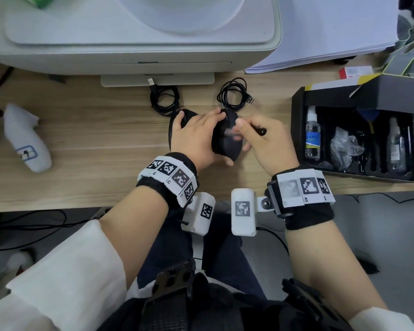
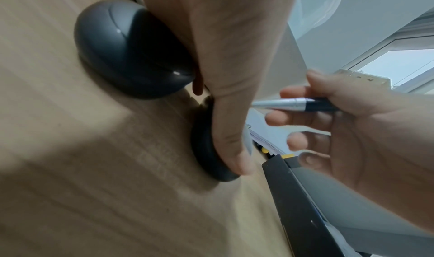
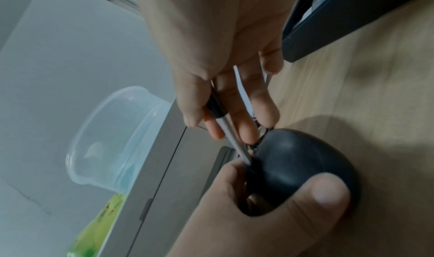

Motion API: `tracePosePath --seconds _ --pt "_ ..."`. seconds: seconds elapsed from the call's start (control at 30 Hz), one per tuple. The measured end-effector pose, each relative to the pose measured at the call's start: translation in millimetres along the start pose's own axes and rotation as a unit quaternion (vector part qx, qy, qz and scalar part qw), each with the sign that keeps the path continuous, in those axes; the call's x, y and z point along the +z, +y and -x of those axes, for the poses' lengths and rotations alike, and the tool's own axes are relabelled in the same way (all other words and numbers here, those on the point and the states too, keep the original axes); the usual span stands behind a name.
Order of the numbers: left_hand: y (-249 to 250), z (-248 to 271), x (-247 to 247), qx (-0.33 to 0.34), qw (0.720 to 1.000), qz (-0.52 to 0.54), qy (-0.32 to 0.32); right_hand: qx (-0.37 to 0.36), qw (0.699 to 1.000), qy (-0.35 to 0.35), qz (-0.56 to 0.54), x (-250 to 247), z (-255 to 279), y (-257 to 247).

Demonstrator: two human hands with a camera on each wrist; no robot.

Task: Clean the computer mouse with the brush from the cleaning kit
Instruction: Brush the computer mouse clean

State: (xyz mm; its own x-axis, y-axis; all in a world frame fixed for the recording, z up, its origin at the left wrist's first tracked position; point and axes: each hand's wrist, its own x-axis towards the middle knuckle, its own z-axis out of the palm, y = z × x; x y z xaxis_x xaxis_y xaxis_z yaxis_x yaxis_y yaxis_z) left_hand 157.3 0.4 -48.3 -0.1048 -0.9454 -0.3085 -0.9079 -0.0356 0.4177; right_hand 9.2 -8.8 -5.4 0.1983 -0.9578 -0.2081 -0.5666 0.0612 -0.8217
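Note:
A black computer mouse (image 1: 225, 144) stands tipped on its side on the wooden desk (image 1: 93, 130). My left hand (image 1: 210, 137) grips it, thumb on the near end and fingers over the far end. My right hand (image 1: 243, 133) pinches a pen-like brush (image 1: 261, 131) with a black handle and silver ferrule. In the right wrist view the brush (image 3: 232, 136) points down onto the mouse (image 3: 293, 159) beside my left thumb. The left wrist view shows the brush (image 2: 293, 103) level, its tip hidden behind my left hand, and the mouse (image 2: 204, 149) on edge.
A second black mouse (image 1: 183, 118) lies just left of the held one, partly under my left hand. Two coiled cables (image 1: 232, 96) lie behind. The open black cleaning kit box (image 1: 299, 130) sits at the right, a printer (image 1: 129, 56) behind, a white device (image 1: 26, 139) far left.

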Motion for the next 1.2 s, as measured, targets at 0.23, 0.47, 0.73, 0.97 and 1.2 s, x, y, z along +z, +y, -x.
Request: tracePosePath --seconds 0.23,0.47,0.73,0.97,1.2 --pt "-0.5 -0.8 1.6 0.000 1.000 -0.005 0.002 0.005 0.999 0.046 -0.017 -2.5 2.8 1.5" --pt "-1.3 -0.4 1.4 0.005 1.000 -0.017 0.002 0.021 0.996 0.069 -0.055 -2.8 3.0 4.1" --pt "0.0 -0.4 1.3 0.007 1.000 -0.010 0.002 0.040 0.994 0.082 -0.053 -8.5 2.2 5.4" --pt "0.6 0.9 -0.7 -0.002 1.000 -0.005 -0.004 0.101 0.995 -0.012 -0.011 -19.4 4.7 9.5" --pt "15.1 -13.5 -29.0 -0.082 0.986 0.145 0.032 0.087 0.984 0.123 -0.094 -67.5 30.5 33.3"
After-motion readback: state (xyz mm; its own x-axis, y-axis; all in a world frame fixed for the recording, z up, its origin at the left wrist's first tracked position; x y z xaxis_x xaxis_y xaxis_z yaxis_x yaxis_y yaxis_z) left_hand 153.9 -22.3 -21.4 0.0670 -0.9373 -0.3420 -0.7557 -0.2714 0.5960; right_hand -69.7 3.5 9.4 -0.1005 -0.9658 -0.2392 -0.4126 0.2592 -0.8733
